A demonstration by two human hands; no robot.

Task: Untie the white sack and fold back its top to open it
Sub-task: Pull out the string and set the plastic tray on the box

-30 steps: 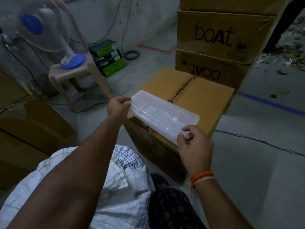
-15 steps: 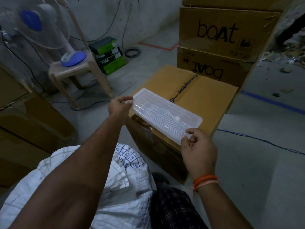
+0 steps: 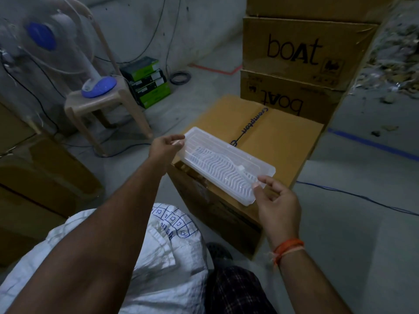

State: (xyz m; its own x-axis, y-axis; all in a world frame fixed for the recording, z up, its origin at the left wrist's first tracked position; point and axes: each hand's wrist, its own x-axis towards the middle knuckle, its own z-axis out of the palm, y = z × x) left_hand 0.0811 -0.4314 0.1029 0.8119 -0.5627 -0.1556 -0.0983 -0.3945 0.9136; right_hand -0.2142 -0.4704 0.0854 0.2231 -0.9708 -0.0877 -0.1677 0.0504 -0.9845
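The white woven sack [image 3: 174,250] with a blue printed grid lies at the bottom of the view, partly hidden under my left forearm; its tied top is not visible. A clear plastic tray [image 3: 224,164] rests on the front edge of a brown cardboard box [image 3: 281,141] beyond the sack. My left hand [image 3: 164,148] is at the tray's left end with fingers loosened and apart. My right hand [image 3: 276,202], with an orange thread at the wrist, is at the tray's near right corner, fingers spread, fingertips just touching the rim.
Stacked "boat" cartons [image 3: 301,53] stand behind the box. A beige plastic stool [image 3: 102,105] carries a blue-based table fan [image 3: 99,87] at the left, with green boxes [image 3: 149,82] beside it. Cables run over the grey floor. More cartons [image 3: 40,177] stand at the left.
Both hands held the tray just above the box; it now lies on the box and the fingers of both hands have loosened and spread.
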